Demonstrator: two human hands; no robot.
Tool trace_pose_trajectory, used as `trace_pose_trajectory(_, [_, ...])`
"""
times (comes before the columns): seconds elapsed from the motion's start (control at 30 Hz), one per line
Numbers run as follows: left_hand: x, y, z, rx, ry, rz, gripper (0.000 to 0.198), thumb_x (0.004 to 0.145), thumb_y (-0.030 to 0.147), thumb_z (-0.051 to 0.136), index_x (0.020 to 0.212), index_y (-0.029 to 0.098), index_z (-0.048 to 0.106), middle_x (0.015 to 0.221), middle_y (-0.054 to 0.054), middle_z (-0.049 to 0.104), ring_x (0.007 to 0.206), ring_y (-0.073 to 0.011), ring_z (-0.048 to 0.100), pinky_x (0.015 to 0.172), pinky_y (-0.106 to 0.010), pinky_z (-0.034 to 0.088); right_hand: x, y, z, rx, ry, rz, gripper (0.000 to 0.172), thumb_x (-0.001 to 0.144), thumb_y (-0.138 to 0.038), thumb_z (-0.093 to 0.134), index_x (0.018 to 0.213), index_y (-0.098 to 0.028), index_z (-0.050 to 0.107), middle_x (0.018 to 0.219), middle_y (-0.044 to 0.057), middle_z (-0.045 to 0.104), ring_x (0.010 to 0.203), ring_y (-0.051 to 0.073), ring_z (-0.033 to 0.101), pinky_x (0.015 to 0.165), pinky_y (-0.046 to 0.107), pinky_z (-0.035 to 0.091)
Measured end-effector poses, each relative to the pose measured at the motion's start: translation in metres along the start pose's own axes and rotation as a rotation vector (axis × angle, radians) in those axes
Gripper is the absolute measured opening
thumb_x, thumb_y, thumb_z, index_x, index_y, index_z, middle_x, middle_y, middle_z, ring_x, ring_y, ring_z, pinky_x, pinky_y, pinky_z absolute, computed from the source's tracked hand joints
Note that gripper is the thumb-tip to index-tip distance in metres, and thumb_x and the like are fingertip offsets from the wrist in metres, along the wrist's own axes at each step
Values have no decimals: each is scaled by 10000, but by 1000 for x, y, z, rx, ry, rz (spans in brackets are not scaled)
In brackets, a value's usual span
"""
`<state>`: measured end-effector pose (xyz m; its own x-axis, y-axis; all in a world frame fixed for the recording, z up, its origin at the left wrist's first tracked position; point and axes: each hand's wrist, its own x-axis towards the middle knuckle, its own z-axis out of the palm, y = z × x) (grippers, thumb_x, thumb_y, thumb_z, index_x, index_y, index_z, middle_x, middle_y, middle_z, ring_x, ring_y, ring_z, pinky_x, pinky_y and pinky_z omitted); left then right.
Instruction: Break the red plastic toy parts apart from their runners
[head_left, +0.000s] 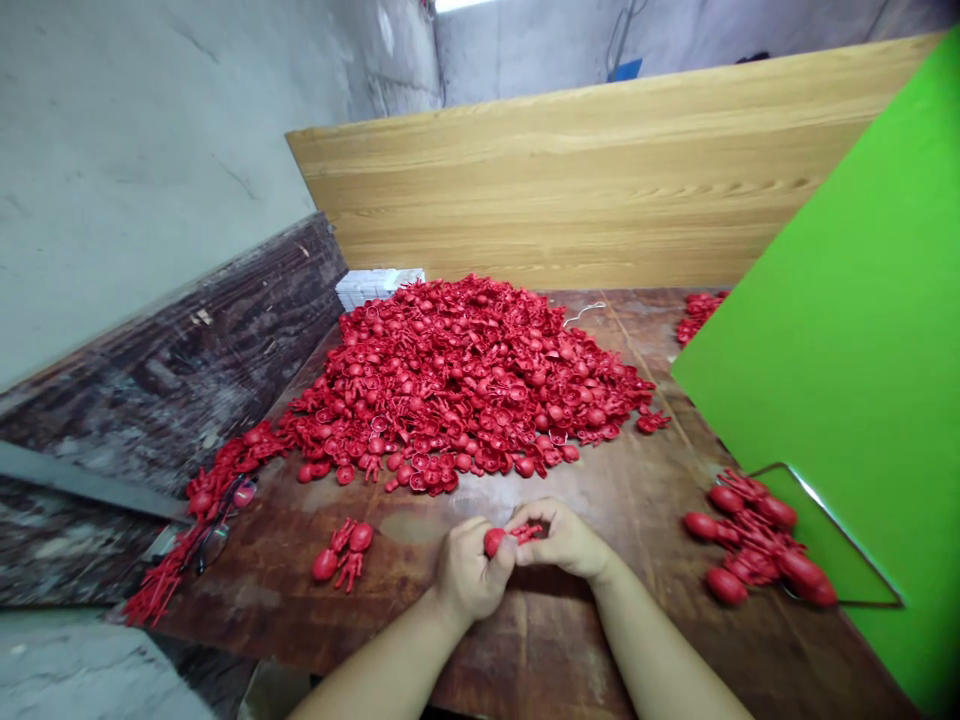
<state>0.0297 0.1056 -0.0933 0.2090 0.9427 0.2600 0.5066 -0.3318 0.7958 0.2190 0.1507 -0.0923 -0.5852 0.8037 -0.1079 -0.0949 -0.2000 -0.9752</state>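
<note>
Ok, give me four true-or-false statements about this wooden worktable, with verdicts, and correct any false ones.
1. The left hand and right hand both hold one red plastic piece. True.
2. The large heap of red plastic parts lies on a bright green board. False: it lies on a brown wooden tabletop.
3. Dark-framed eyeglasses lie left of the hands. True.
4. A white block sits between the heap and the hands. False: it sits behind the heap.

The red moulded pieces (450, 380) are smooth, slightly glossy plastic; the tabletop (645, 640) is worn, scuffed wood; the upright board (585, 190) has smooth wood-grain veneer; the green sheet (847, 300) looks matt.
</note>
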Motion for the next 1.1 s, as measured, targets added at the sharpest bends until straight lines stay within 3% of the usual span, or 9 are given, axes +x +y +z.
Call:
trace_pose_trajectory(0.3, [-2,-4,-1,191,31,1,439,979,383,427,582,208,493,577,-36,507,555,-158,498,557,-293,296,1,-6,4,-57,-3,-25,319,715,-365,849,936,-141,798,820,51,761,709,150,653,719,274,538])
trace_pose_trajectory(0.43, [-3,-5,1,180,42,3,393,960,400,466,620,207,507,607,-36,518,573,-161,506,564,-289,314,2,-8,3,-83,5,-63,290,773,-387,803,950,-158,803,873,65,765,768,172,667,762,300,547])
trace_pose_trajectory(0.57, [-3,-3,1,111,47,6,318,908,428,564,694,208,478,666,-17,493,616,-159,497,586,-274,339,2,-4,1,-68,35,-89,284,735,-350,842,961,-183,802,948,61,767,859,186,682,875,326,530])
trace_pose_trajectory(0.77, [-2,-2,1,69,76,-9,423,794,536,694,715,213,432,673,19,438,615,-143,428,591,-263,324,2,3,-2,-31,48,-87,314,729,-352,848,997,-197,795,1009,72,772,937,215,700,922,371,525])
trace_pose_trajectory(0.87, [-1,1,1,88,67,-26,388,838,494,660,709,212,427,678,16,443,621,-141,438,594,-263,319,3,3,-2,-26,47,-86,310,709,-343,862,976,-199,800,1010,71,776,961,221,696,964,387,505])
trace_pose_trajectory(0.97, [1,4,-1,89,45,-14,320,896,425,590,716,209,437,698,4,452,638,-147,455,608,-270,327,4,2,-2,-20,66,-69,310,682,-327,882,952,-198,801,982,63,775,932,211,692,950,375,504])
trace_pose_trajectory(1.1, [-1,1,-2,36,35,-12,312,921,394,544,694,207,437,674,3,451,615,-144,458,598,-278,313,3,1,-1,15,93,-32,319,612,-294,922,882,-181,793,879,36,761,806,171,676,824,323,529])
